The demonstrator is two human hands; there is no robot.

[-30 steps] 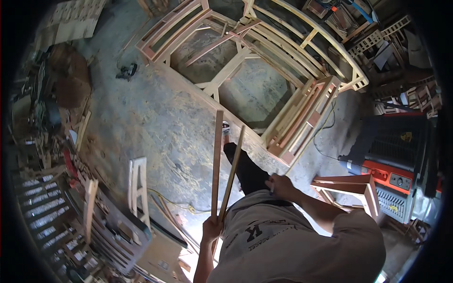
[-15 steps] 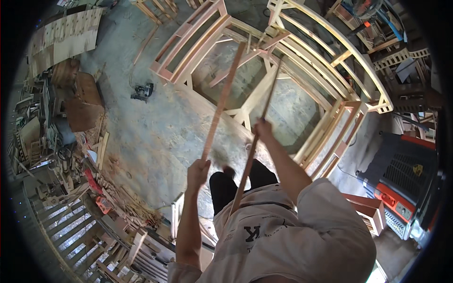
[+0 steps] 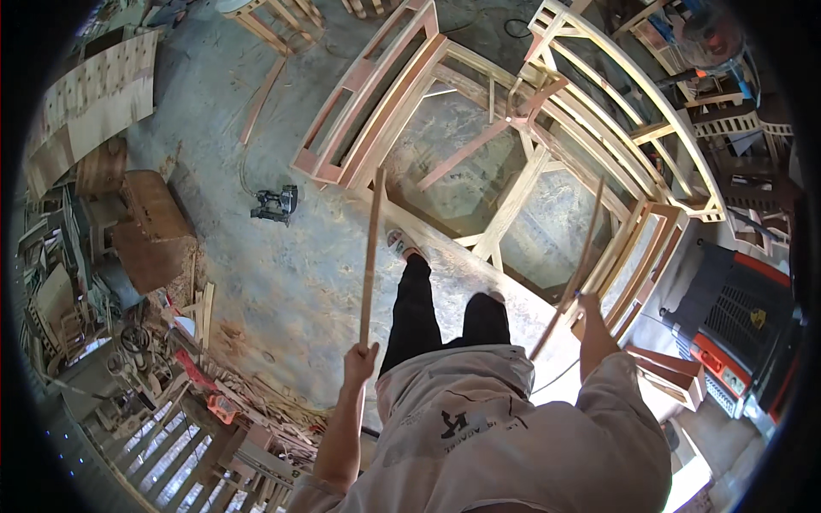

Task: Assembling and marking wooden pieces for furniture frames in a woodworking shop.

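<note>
My left hand (image 3: 360,362) is closed round the lower end of a long, narrow wooden strip (image 3: 371,265) that points away from me. In my right hand (image 3: 590,308), held out to the right, is a second, thinner-looking wooden strip (image 3: 585,255), gripped partway along its length. Beyond both hands a large wooden seat-like frame (image 3: 518,195) rests on the floor, with slatted sides and a curved, raised back. A reddish slat (image 3: 466,152) reaches slantwise across its left opening. The far end of the right strip overlaps the frame's right side in view; whether they touch I cannot tell.
A black nail gun (image 3: 274,203) with a hose lies on the floor left of the frame. A brown box-like piece (image 3: 154,218) and piled offcuts line the left. On the right stands a black and orange machine (image 3: 731,321); a fan (image 3: 711,38) is at the far right.
My hands have moved apart: the right one swung out to the right with its strip. The left strip now stands more upright in view. My view has shifted, and one foot shows near the frame.
</note>
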